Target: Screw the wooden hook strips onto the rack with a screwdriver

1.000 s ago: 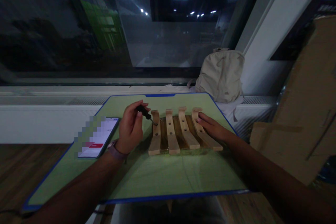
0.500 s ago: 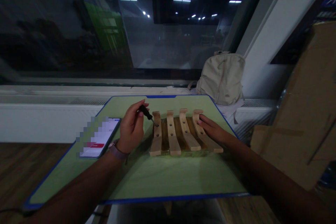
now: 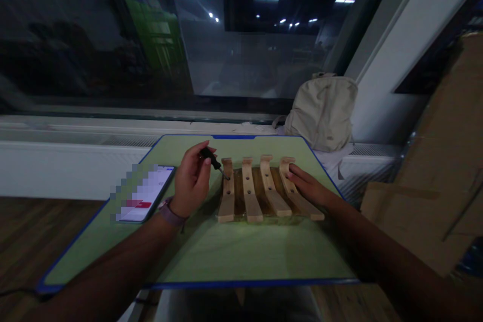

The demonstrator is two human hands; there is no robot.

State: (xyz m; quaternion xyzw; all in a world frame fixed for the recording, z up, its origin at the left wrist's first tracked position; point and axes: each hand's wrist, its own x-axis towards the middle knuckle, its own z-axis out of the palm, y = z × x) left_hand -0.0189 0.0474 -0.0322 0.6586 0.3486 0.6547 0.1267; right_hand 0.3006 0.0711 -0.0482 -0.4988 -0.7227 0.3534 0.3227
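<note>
My left hand is closed around the black handle of a screwdriver. Its metal shaft slants down to the right, with the tip at the upper hole of the leftmost wooden hook. This hook and several like it lie across a brown board with a shiny surface, forming a hook rack; dark holes show in the hooks. At the board's right end, my right hand grips the rack, fingertips against the rightmost hook. Part of that hand's grip is hidden.
A phone with a lit screen lies at the left of the green, blue-edged table. Behind the table, a beige backpack leans by the window. Tall cardboard stands to the right.
The whole view has shifted slightly. The screwdriver stays at the same hook, its handle turned a little in my left fingers, and my right hand keeps its place on the rack.
</note>
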